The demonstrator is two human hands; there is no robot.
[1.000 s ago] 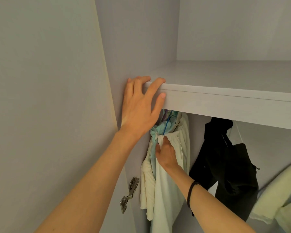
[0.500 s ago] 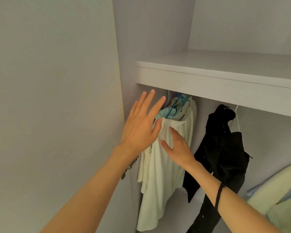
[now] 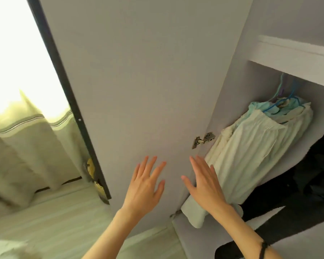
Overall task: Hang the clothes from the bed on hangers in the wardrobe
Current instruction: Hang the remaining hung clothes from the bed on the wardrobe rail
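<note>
The open wardrobe door fills the centre, its dark edge at 9 o'clock beside the bed. Inside the wardrobe, at 3 o'clock, pale clothes hang on blue hangers under the shelf, beside a black garment. The left hand and right hand hover at 6 o'clock, fingers spread straight, holding nothing.

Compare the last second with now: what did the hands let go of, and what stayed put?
The left hand left the shelf edge; the right hand released the cream garment. Both have drawn back and hang open, holding nothing. The cream garment and the black clothes still hang in the wardrobe.
</note>
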